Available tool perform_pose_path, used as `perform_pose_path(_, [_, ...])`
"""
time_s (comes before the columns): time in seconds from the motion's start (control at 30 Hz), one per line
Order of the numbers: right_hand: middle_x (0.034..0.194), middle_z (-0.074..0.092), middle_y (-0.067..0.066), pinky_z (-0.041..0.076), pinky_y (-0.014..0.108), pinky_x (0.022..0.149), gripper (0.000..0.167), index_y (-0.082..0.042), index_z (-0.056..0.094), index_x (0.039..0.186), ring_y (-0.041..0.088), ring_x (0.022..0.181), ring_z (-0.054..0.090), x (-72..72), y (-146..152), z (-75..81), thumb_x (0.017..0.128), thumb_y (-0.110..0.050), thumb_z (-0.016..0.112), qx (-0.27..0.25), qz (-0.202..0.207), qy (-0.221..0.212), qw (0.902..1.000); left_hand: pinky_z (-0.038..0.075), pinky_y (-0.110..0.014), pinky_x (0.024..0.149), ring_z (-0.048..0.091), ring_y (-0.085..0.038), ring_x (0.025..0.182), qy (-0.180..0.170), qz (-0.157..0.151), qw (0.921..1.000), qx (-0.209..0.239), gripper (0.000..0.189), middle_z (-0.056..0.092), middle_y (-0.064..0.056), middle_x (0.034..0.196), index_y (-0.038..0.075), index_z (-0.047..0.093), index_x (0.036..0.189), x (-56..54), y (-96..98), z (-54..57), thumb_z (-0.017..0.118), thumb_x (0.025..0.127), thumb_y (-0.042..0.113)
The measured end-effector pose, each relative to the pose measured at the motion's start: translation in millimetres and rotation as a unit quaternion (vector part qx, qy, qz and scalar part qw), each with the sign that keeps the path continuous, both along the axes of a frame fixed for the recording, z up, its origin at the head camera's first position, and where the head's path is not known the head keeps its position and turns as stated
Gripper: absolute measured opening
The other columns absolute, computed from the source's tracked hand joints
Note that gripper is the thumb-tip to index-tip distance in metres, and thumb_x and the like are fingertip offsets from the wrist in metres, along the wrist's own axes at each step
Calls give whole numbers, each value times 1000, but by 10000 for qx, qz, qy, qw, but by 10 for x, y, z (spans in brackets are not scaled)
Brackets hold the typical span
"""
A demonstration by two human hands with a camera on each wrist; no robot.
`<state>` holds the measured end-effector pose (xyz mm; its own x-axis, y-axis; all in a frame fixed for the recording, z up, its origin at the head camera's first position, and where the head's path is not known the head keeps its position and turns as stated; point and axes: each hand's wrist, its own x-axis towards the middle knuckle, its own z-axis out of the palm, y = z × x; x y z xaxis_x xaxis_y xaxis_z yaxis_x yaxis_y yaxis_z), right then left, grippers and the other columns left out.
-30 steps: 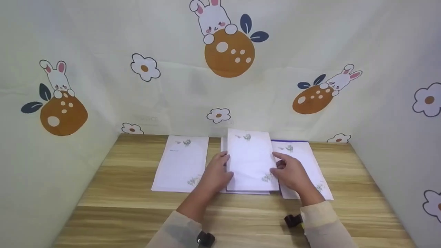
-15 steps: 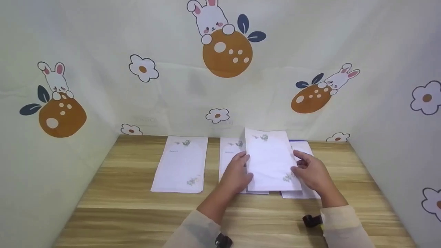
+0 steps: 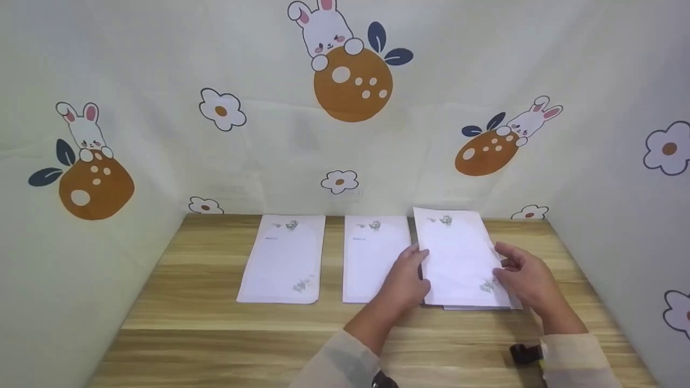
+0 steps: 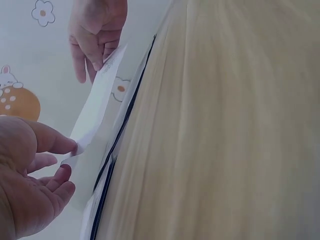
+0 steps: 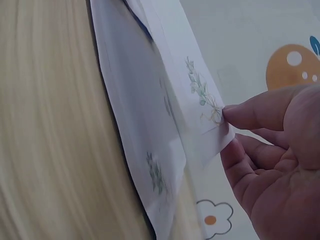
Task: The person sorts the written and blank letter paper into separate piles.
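A white sheet of paper (image 3: 458, 264) with small green plant prints at two corners is held by both hands above the right-hand paper stack (image 5: 132, 85). My left hand (image 3: 404, 280) pinches its left edge between thumb and fingers; the left wrist view shows the sheet (image 4: 97, 105) raised off the table. Opposite, my right hand (image 3: 531, 275) grips the right edge near the lower printed corner, thumb on top (image 5: 255, 110). The stack beneath is mostly covered in the head view, with only its lower edge showing.
Two more white papers with the same prints lie on the wood-grain table (image 3: 232, 345): a left one (image 3: 280, 264) and a middle one (image 3: 372, 264). A cloth (image 3: 259, 145) printed with rabbits and oranges encloses the table at the back and sides.
Both hands have carried the sheet rightward, from over the middle paper to over the right-hand stack. The middle paper has come into fuller view.
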<state>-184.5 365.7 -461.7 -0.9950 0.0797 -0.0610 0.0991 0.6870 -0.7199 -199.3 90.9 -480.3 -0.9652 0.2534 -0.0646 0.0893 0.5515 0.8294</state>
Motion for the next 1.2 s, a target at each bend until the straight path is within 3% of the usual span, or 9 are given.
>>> perform_pose_path(0.1, [154, 59, 26, 55, 22, 98, 66, -4, 48, 160, 41, 135, 63, 20, 89, 11, 100, -16, 72, -62, -102, -41, 9999, 33, -41, 133, 38, -26, 162, -96, -26, 10000, 8, 70, 39, 0, 173, 24, 58, 155, -1, 88, 8, 71, 91, -1])
perform_pose_path(0.17, [155, 58, 25, 53, 18, 95, 66, -4, 47, 160, 41, 136, 62, 21, 124, 19, 100, -16, 72, -57, -178, -67, 9998, 33, -41, 133, 38, -25, 162, -158, -30, 9999, 35, 70, 40, 1, 173, 25, 58, 155, -9, 133, 12, 71, 91, -2])
perform_pose_path(0.27, [160, 54, 25, 56, 34, 108, 66, -4, 45, 161, 43, 141, 59, 6, 147, 14, 102, -15, 70, -158, -243, -138, 9995, 33, -42, 134, 37, -25, 162, -279, -14, 9996, 77, 71, 39, 1, 174, 27, 57, 155, -21, 171, 15, 71, 91, -2])
perform_pose_path(0.37, [165, 48, 23, 48, 58, 120, 66, -5, 42, 163, 45, 146, 54, -11, 153, -4, 103, -16, 68, -277, -314, -235, 9988, 31, -42, 134, 35, -26, 163, -354, -89, 9993, 1, 72, 37, 0, 175, 29, 55, 156, -21, 181, 10, 72, 92, 1])
perform_pose_path(0.43, [166, 46, 23, 44, 62, 122, 67, -5, 42, 163, 46, 148, 51, -21, 162, -28, 104, -18, 68, -333, -367, -312, 9983, 31, -42, 135, 35, -25, 164, -389, -176, 9990, -104, 73, 36, 0, 176, 30, 54, 157, -16, 181, -4, 73, 92, 3])
perform_pose_path(0.7, [170, 41, 24, 42, 61, 124, 73, -5, 36, 166, 46, 154, 45, -27, 210, -127, 105, -26, 69, -437, -470, -708, 9954, 30, -41, 135, 35, -21, 164, -554, -466, 9970, -267, 73, 38, 2, 175, 36, 50, 159, 8, 189, -51, 77, 94, 16])
perform_pose_path(0.87, [168, 43, 25, 44, 59, 124, 71, -3, 37, 165, 45, 152, 46, -11, 212, -154, 106, -27, 67, -495, -530, -662, 9952, 30, -42, 135, 34, -21, 164, -514, -551, 9967, -302, 74, 38, 2, 175, 38, 48, 160, 23, 169, -51, 77, 95, 19])
perform_pose_path(1.03, [162, 50, 26, 44, 58, 123, 68, -5, 41, 164, 43, 149, 49, -31, 135, -142, 106, -32, 66, -487, -520, -560, 9959, 31, -43, 135, 36, -21, 163, -399, -465, 9980, -144, 67, 41, 2, 173, 35, 51, 159, 20, 129, -49, 76, 97, 26])
perform_pose_path(1.2, [158, 57, 21, 49, 55, 119, 64, -10, 49, 160, 39, 143, 55, -121, -94, -112, 105, -37, 67, -433, -363, -427, 9975, 33, -45, 134, 41, -24, 160, 1, -278, 9996, 30, 61, 48, -1, 169, 26, 52, 158, -27, -15, -68, 70, 100, 31])
